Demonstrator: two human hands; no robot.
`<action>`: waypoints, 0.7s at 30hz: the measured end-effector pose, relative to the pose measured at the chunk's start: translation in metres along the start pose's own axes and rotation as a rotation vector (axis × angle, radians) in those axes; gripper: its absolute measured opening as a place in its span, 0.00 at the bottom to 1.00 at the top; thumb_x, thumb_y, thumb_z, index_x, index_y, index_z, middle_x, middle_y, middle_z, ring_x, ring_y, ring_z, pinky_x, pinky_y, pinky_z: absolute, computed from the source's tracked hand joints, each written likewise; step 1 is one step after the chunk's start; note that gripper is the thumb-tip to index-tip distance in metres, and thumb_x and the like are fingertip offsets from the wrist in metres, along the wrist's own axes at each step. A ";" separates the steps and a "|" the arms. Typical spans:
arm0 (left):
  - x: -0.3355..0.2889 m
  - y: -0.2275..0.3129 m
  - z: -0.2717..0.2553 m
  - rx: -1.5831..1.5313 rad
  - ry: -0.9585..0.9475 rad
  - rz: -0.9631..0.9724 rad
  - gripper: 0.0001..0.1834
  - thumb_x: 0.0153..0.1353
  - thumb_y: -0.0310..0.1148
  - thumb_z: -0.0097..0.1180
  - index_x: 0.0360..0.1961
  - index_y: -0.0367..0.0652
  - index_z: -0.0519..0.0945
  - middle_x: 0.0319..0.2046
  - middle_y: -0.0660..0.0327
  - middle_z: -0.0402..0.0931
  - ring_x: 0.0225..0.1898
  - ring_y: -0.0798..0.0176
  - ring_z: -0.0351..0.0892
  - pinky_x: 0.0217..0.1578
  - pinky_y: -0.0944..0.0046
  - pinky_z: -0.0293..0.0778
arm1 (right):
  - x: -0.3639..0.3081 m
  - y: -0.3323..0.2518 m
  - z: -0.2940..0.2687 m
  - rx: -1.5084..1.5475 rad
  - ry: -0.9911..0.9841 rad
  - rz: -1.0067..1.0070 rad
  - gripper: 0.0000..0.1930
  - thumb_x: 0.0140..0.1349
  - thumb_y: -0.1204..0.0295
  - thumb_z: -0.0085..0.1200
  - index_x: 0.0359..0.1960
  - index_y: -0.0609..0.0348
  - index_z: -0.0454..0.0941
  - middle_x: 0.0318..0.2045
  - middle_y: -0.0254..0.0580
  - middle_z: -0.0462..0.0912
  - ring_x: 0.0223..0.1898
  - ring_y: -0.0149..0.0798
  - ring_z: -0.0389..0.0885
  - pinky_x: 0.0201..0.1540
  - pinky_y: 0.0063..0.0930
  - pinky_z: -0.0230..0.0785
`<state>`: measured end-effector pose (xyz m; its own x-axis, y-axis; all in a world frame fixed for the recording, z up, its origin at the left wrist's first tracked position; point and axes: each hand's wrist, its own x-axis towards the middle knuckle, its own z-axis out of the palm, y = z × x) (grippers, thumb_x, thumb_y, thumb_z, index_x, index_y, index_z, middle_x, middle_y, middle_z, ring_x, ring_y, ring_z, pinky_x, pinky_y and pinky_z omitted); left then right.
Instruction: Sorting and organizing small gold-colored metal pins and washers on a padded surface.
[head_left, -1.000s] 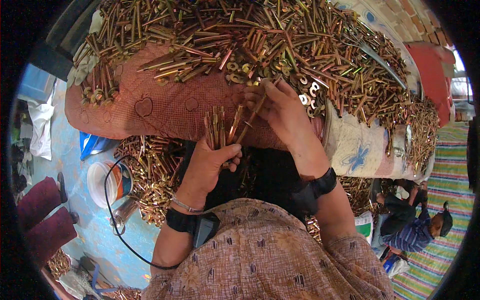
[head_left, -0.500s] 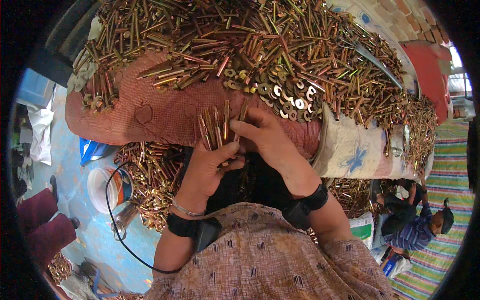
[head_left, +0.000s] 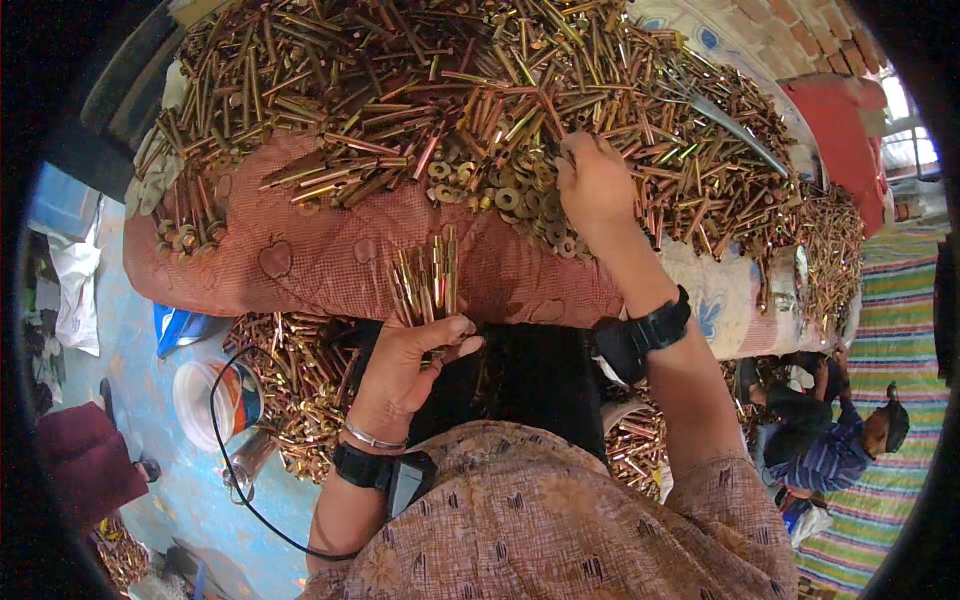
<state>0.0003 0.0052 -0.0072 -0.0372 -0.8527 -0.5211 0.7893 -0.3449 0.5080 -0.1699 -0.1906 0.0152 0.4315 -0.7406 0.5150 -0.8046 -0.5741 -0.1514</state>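
My left hand point(head_left: 415, 362) is closed round a bunch of long brass-coloured bolts point(head_left: 425, 280). Their threaded ends point up and away from me. My right hand point(head_left: 597, 195) reaches over the pile beside the flat round washers point(head_left: 510, 198), its fingers curled down among the metal pieces. Whatever those fingertips hold, if anything, is hidden. A broad heap of loose bolts point(head_left: 380, 105) spreads beyond both hands over a reddish patterned cloth point(head_left: 330, 262).
A metal fork-like tool point(head_left: 735, 128) rests on the heap at right. More bolts point(head_left: 310, 400) lie below the cloth, near a white bucket point(head_left: 198, 400). A black cable point(head_left: 240, 490) loops by my left forearm. Another person point(head_left: 835, 445) sits at far right.
My right hand has left the bunch and moved up and right to the washers and heap. The left hand still grips the bolts, slightly lower in view.
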 end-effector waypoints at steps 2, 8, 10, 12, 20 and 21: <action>0.000 0.000 0.001 -0.003 0.008 -0.016 0.12 0.49 0.19 0.57 0.37 0.38 0.74 0.29 0.61 0.76 0.32 0.65 0.78 0.36 0.60 0.79 | 0.010 0.000 0.001 -0.058 -0.125 0.063 0.12 0.47 0.78 0.50 0.36 0.63 0.70 0.31 0.54 0.75 0.33 0.58 0.74 0.37 0.43 0.69; -0.001 0.001 0.004 0.021 -0.019 -0.028 0.12 0.50 0.20 0.56 0.37 0.38 0.74 0.32 0.58 0.76 0.36 0.62 0.78 0.38 0.59 0.78 | 0.033 0.016 0.011 -0.079 -0.419 0.165 0.15 0.49 0.76 0.51 0.40 0.64 0.69 0.33 0.58 0.75 0.37 0.58 0.74 0.39 0.46 0.65; -0.002 0.003 0.010 0.018 -0.050 -0.032 0.14 0.51 0.20 0.54 0.41 0.37 0.73 0.36 0.54 0.76 0.39 0.59 0.77 0.39 0.59 0.78 | 0.032 0.018 0.009 -0.070 -0.462 0.201 0.15 0.48 0.76 0.51 0.40 0.65 0.68 0.33 0.60 0.75 0.37 0.58 0.74 0.40 0.46 0.65; -0.001 0.002 0.008 0.011 -0.056 -0.024 0.15 0.52 0.21 0.54 0.43 0.37 0.72 0.39 0.53 0.76 0.41 0.58 0.77 0.40 0.59 0.77 | 0.024 0.016 0.004 0.007 -0.225 0.265 0.10 0.48 0.77 0.50 0.34 0.66 0.69 0.34 0.60 0.76 0.35 0.57 0.76 0.39 0.43 0.69; -0.001 -0.001 0.010 -0.022 -0.064 0.015 0.16 0.55 0.24 0.50 0.47 0.39 0.70 0.45 0.52 0.74 0.45 0.55 0.75 0.43 0.59 0.75 | -0.043 -0.067 -0.038 1.192 -0.520 0.618 0.09 0.53 0.76 0.52 0.37 0.61 0.71 0.25 0.34 0.75 0.22 0.27 0.74 0.24 0.21 0.69; -0.001 -0.002 0.011 -0.022 -0.063 0.016 0.16 0.55 0.24 0.50 0.47 0.39 0.71 0.42 0.53 0.75 0.42 0.57 0.77 0.41 0.59 0.76 | -0.052 -0.077 -0.037 1.297 -0.586 0.698 0.09 0.53 0.76 0.52 0.37 0.60 0.71 0.24 0.34 0.75 0.22 0.26 0.73 0.22 0.18 0.65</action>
<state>-0.0080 0.0019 -0.0001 -0.0622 -0.8813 -0.4684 0.8033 -0.3227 0.5006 -0.1455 -0.0952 0.0310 0.4790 -0.8257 -0.2980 -0.1560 0.2540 -0.9545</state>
